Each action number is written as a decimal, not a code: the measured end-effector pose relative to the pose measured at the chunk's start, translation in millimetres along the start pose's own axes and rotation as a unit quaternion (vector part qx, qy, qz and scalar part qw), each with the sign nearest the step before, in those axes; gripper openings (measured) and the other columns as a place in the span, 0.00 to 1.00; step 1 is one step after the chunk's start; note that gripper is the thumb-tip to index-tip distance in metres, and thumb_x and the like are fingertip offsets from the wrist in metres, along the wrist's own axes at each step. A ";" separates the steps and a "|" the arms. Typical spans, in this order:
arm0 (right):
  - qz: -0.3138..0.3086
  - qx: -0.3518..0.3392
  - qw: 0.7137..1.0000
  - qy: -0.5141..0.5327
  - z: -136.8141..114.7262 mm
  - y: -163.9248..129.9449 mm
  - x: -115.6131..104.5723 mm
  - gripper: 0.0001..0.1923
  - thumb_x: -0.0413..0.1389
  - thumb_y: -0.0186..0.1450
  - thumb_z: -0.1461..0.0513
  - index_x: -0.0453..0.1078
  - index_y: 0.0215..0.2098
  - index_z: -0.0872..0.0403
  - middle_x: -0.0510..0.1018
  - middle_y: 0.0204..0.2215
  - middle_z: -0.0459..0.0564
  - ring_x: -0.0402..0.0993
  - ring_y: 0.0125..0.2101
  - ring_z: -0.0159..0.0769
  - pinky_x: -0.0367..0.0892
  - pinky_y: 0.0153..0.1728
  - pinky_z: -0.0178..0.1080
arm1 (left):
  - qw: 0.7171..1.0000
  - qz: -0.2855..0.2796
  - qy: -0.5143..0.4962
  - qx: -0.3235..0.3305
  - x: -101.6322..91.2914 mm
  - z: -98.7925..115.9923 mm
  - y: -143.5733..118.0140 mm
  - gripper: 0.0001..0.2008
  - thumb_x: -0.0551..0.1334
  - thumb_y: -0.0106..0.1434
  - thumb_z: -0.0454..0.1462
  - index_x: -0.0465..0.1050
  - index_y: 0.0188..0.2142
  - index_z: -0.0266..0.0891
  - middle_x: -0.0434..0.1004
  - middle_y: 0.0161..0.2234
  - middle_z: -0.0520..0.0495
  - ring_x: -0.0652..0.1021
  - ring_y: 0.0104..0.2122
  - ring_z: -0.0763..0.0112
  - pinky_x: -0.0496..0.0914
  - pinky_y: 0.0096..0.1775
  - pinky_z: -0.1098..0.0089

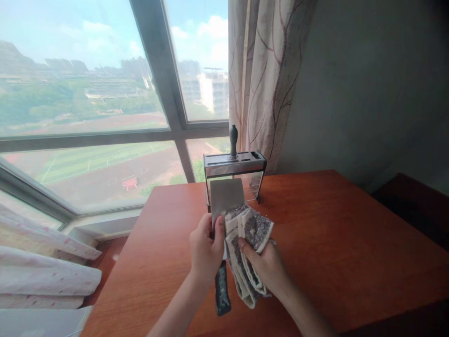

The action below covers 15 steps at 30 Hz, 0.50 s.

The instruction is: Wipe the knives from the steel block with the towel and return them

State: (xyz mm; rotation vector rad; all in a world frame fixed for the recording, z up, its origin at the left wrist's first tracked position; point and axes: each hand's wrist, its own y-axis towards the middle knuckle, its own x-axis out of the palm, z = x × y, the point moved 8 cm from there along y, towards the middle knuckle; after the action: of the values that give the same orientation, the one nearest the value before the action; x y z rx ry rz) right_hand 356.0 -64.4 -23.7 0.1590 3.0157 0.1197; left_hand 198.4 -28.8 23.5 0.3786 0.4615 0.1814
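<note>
My left hand [207,245] is closed around the lower part of a cleaver [226,193], thumb on the face of its broad grey blade. The blade stands upright, and its dark, worn handle [222,290] hangs below my hand. A folded grey and white cloth [247,252] is gripped in my right hand [268,264], with the thumb on top. The cloth lies against the lower right of the blade and covers part of it. Behind the blade stands a knife block [231,164] with a metal slotted top, and a dark-handled tool [233,140] sticks up from it.
The reddish-brown wooden table [333,243] spreads out under both hands. A large window [87,135] is at the left and back. A patterned curtain [264,70] hangs behind the knife block, and a pale curtain [45,271] is at lower left.
</note>
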 end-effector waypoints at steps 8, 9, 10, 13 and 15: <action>-0.010 0.043 0.998 0.034 -1.3 5.9 -7.2 0.18 0.59 0.61 0.50 0.76 0.43 0.53 0.82 0.42 0.53 0.78 0.44 0.48 0.71 0.46 0.45 | 0.998 -0.051 -0.042 -0.017 10.3 -6.0 -1.5 0.13 0.54 0.67 0.42 0.59 0.27 0.41 0.53 0.19 0.59 0.58 0.20 0.76 0.53 0.23 0.74; 0.000 0.046 0.998 0.040 -3.1 9.1 -10.4 0.19 0.60 0.61 0.50 0.76 0.43 0.54 0.82 0.42 0.53 0.78 0.44 0.48 0.71 0.46 0.44 | 0.997 -0.063 -0.044 -0.013 13.2 -5.8 -3.4 0.13 0.54 0.67 0.42 0.59 0.26 0.41 0.53 0.19 0.59 0.58 0.20 0.76 0.53 0.23 0.74; 0.014 0.046 0.998 0.048 -5.2 12.5 -14.2 0.19 0.61 0.60 0.50 0.76 0.43 0.54 0.82 0.42 0.54 0.78 0.44 0.48 0.71 0.46 0.44 | 0.996 -0.077 -0.043 -0.009 16.1 -5.3 -5.6 0.14 0.54 0.67 0.42 0.58 0.26 0.41 0.53 0.19 0.59 0.58 0.20 0.76 0.52 0.23 0.73; 0.061 0.049 0.994 0.079 -11.3 22.5 -28.3 0.21 0.63 0.57 0.49 0.76 0.42 0.55 0.82 0.42 0.54 0.78 0.45 0.48 0.71 0.46 0.43 | 0.992 -0.121 -0.034 0.007 24.3 -1.7 -12.7 0.14 0.53 0.67 0.41 0.56 0.25 0.42 0.52 0.20 0.59 0.57 0.20 0.76 0.51 0.23 0.73; 0.082 0.057 0.989 0.107 -13.8 27.6 -37.1 0.22 0.65 0.55 0.49 0.77 0.41 0.55 0.83 0.41 0.54 0.78 0.44 0.49 0.72 0.46 0.44 | 0.989 -0.144 -0.033 0.015 27.5 1.9 -15.9 0.15 0.52 0.68 0.41 0.54 0.25 0.42 0.50 0.19 0.59 0.56 0.20 0.76 0.50 0.23 0.72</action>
State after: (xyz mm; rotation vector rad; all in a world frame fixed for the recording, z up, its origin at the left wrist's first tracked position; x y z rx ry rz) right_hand 393.7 -42.1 -3.4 0.4327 3.2192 -0.0220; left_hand 224.9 -36.9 7.9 0.3421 0.4480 -0.1188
